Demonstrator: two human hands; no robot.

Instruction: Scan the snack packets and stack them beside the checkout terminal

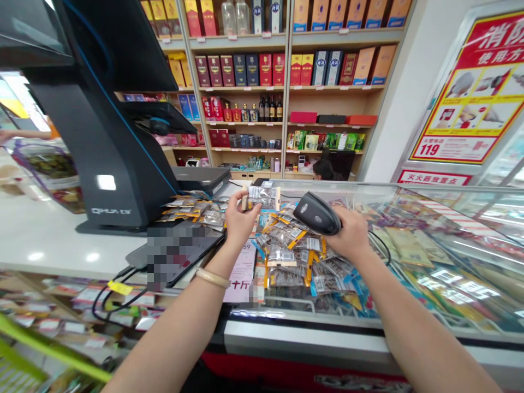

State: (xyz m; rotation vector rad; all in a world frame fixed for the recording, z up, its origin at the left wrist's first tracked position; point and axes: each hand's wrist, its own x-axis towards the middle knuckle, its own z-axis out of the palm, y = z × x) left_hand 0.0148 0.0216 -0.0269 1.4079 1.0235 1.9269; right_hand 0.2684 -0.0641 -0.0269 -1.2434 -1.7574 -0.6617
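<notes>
Outstretched forearms (176, 327), hands (350, 232) apart, packet (265, 195) in left, scanner (317, 213) in right.

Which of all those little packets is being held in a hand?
The small packet in the left hand, just left of the black scanner; the other packets lie heaped on either side of that hand.

I'm standing in a shop, plainly enough: beyond the white worktop (61, 240) rise shelves (333, 99) of boxed goods (266, 70) and bottles (270, 108), with little price tags (266, 34) along their edges. Here by me are a till (118, 136) with screens, a black handheld scanner (317, 213) above barcoded packets (282, 255), and a glass display case (319, 334).
</notes>
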